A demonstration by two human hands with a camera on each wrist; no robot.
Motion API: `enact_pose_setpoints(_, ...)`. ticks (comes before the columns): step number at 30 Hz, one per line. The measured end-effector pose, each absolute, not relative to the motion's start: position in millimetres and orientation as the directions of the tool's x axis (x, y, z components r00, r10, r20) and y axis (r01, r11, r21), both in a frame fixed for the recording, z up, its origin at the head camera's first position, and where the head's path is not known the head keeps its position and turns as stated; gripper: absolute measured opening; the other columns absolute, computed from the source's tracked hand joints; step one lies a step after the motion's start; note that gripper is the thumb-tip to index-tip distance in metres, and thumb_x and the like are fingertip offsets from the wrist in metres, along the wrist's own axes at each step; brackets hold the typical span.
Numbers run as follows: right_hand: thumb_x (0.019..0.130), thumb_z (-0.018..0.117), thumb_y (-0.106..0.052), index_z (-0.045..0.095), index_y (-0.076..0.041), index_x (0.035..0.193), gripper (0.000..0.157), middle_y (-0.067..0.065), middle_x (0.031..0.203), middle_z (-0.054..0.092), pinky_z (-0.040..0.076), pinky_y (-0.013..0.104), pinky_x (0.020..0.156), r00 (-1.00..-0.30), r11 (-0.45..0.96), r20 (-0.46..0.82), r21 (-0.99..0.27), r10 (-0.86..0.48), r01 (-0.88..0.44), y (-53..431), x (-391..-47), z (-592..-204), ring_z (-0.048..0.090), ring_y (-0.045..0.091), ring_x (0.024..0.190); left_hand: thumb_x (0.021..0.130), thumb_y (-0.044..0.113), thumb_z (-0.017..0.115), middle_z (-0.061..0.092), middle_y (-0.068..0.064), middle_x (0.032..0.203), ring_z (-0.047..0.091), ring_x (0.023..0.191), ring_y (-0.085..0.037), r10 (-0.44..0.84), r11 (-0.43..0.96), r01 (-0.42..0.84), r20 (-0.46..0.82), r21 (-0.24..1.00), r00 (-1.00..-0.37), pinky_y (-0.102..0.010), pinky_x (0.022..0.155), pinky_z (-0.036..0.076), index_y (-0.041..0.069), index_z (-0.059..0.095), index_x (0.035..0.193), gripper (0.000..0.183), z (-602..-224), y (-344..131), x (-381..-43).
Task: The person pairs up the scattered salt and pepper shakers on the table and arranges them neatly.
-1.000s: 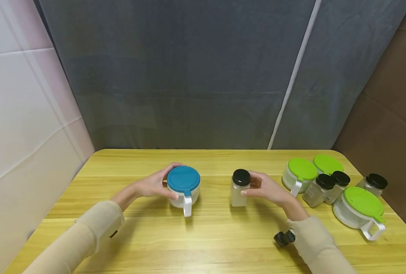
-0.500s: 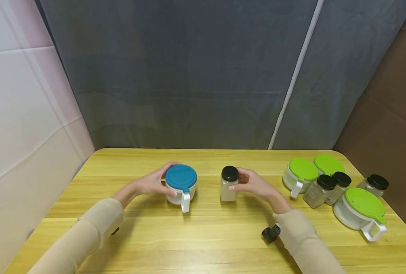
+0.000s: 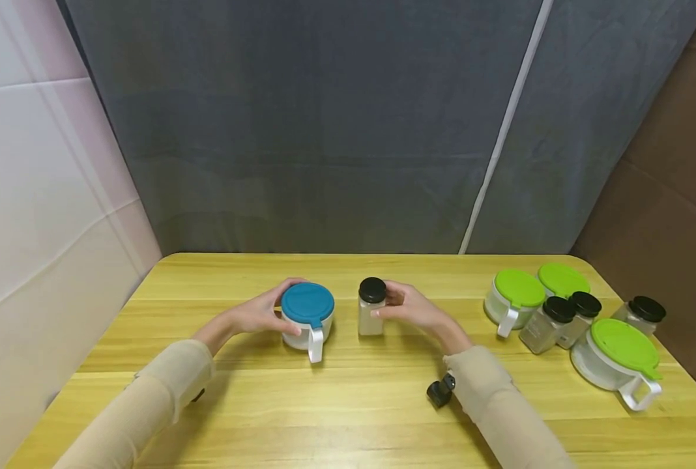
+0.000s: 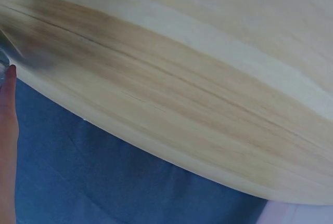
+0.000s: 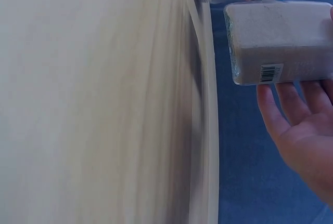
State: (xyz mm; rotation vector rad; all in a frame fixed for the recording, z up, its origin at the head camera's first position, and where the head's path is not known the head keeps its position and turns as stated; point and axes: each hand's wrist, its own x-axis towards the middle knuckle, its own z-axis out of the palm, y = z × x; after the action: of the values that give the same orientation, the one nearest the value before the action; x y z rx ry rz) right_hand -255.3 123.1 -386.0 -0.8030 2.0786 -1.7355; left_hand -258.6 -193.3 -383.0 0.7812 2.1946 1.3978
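Note:
Left of centre in the head view stands a seasoning pot (image 3: pixel 308 305) with a blue lid, a clear body and a white handle toward the front. My left hand (image 3: pixel 260 314) grips it from the left, thumb at the front and fingers behind, partly hidden. Only a finger (image 4: pixel 7 125) shows at the left edge of the left wrist view. A square spice jar (image 3: pixel 371 319) with a black lid and pale contents is held upright by my right hand (image 3: pixel 415 307), a short gap to the right of the pot. In the right wrist view its barcode side faces the camera.
At the table's right stand several vessels: green-lidded seasoning pots (image 3: pixel 518 293) with white handles, and black-lidded spice jars (image 3: pixel 544 326) among them. The wooden table (image 3: pixel 324 417) meets a grey curtain (image 3: pixel 301 130) behind. A black wrist camera (image 3: pixel 440 391) hangs at the right cuff.
My right hand has carried the black-lidded jar leftward and slightly back, nearer the blue-lidded pot. The left hand and pot have shifted slightly left and back. The vessels at right stay put.

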Motion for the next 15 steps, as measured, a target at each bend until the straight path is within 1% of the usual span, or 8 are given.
enact_pose_setpoints(7, 0.081, 0.062, -0.005, 0.039, 0.0, 0.13, 0.055, 0.014, 0.119, 0.051, 0.036, 0.035, 0.091, -0.805, 0.145, 0.09, -0.966, -0.586, -0.214, 110, -262, -385, 0.049, 0.022, 0.106, 0.073, 0.019, 0.073, 0.029, -0.014, 0.134, 0.028, 0.121, -0.031, 0.655, 0.333, 0.216, -0.06, 0.918, -0.753, -0.052, 0.096, 0.023, 0.013, 0.016, 0.138, 0.086, -386, -193, -262)
enact_pose_setpoints(12, 0.08, 0.062, -0.002, 0.039, 0.003, 0.129, 0.055, 0.016, 0.117, 0.052, 0.038, 0.033, 0.088, -0.796, 0.096, 0.107, -0.974, -0.596, -0.203, 100, -268, -389, 0.05, 0.022, 0.103, 0.072, 0.018, 0.074, 0.03, -0.014, 0.133, 0.03, 0.12, -0.03, 0.656, 0.328, 0.206, -0.066, 0.922, -0.752, -0.05, 0.097, 0.022, 0.013, 0.015, 0.138, 0.088, -387, -193, -264)
enact_pose_setpoints(15, 0.079, 0.062, -0.001, 0.04, 0.004, 0.128, 0.054, 0.017, 0.117, 0.052, 0.038, 0.033, 0.089, -0.797, 0.084, 0.104, -0.978, -0.595, -0.191, 94, -270, -391, 0.05, 0.023, 0.104, 0.073, 0.018, 0.073, 0.029, -0.015, 0.133, 0.029, 0.12, -0.031, 0.66, 0.325, 0.198, -0.072, 0.925, -0.748, -0.049, 0.097, 0.022, 0.012, 0.013, 0.138, 0.089, -387, -194, -264)
